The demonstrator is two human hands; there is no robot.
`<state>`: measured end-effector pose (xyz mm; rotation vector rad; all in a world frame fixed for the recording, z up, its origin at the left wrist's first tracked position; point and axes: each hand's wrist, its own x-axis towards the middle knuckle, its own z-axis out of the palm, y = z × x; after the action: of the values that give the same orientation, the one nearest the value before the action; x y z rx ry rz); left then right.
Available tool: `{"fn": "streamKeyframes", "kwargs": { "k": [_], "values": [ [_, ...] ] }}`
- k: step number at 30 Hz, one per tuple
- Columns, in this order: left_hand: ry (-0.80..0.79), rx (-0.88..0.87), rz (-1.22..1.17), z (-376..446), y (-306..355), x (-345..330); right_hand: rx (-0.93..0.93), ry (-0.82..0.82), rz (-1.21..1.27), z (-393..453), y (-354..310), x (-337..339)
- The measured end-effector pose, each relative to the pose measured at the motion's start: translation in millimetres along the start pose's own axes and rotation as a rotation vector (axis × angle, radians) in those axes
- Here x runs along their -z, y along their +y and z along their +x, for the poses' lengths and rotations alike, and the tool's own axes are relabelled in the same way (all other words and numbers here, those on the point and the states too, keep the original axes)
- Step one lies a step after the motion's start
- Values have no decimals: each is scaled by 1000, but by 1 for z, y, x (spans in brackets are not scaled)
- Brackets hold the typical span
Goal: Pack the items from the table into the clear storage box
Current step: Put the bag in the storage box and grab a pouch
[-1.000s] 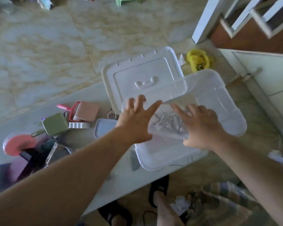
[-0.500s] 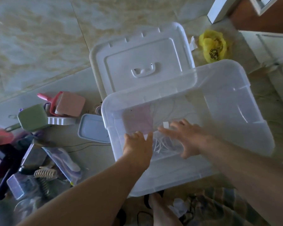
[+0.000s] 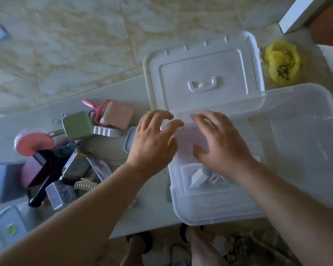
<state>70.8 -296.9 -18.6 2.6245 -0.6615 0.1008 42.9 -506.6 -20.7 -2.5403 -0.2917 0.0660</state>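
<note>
The clear storage box (image 3: 296, 150) stands open on the right part of the white table (image 3: 152, 208), overhanging its front edge. Inside, near its front left corner, lies a clear bag with a white charger and cable (image 3: 198, 177). My left hand (image 3: 154, 143) hovers over the box's left rim with fingers spread, holding nothing. My right hand (image 3: 219, 143) is spread above the box's inside, just over the bag, also holding nothing. A pile of items waits at the left: a pink case (image 3: 117, 116), a green case (image 3: 77, 125), a pink round object (image 3: 33, 143), a small clear box (image 3: 55, 195).
The box's white lid (image 3: 204, 73) lies flat behind the box. A grey-blue small lid (image 3: 129, 139) sits beside my left hand. A yellow bag (image 3: 283, 64) is on the tiled floor at the right. Feet in sandals (image 3: 140, 244) show below the table's front edge.
Both hands rose out of the box after leaving the bag with the charger inside; they now hover near the box's back left rim, and the view shifted right.
</note>
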Motion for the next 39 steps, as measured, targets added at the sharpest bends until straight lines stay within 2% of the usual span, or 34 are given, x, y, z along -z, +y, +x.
{"fn": "streamKeyframes", "kwargs": {
  "k": [3, 5, 8, 12, 16, 19, 22, 26, 28, 30, 32, 34, 35, 37, 39],
  "values": [
    [-61, 154, 77, -34, -69, 26, 98, 94, 46, 37, -60, -18],
    [-181, 279, 139, -63, -112, 38, 117, 67, 72, 53, -96, -45],
    [-414, 387, 178, -101, -158, 48, 64, -64, 30, 65, -139, -98],
    [-607, 391, 45, -129, -189, 32, -186, -357, -313, 60, -147, -173],
    [-632, 394, -51, -142, -203, 6, -453, -460, -443, 47, -113, -221],
    [-605, 442, -214, -151, -210, -5, -480, -426, -388, 45, -95, -236],
    [-564, 468, -273, -157, -215, -3, -476, -340, -303, 41, -96, -243],
    [-485, 417, -323, -155, -218, 12, -508, -394, -174, 32, -125, -231],
    [-446, 407, -396, -148, -217, 30, -469, -399, -21, 27, -144, -208],
    [-427, 479, -604, -135, -209, 59, -396, -404, 215, 25, -163, -172],
    [-368, 707, -1028, -114, -190, 93, -362, -395, 440, 26, -179, -128],
    [-301, 902, -1413, -89, -167, 123, -390, -314, 675, 28, -189, -84],
    [-282, 916, -1463, -77, -155, 137, -410, -241, 804, 28, -189, -65],
    [-290, 903, -1416, -52, -134, 158, -483, -100, 1057, 30, -181, -31],
    [-359, 881, -1356, -28, -110, 170, -561, 12, 1323, 31, -167, -1]
  ]
}}
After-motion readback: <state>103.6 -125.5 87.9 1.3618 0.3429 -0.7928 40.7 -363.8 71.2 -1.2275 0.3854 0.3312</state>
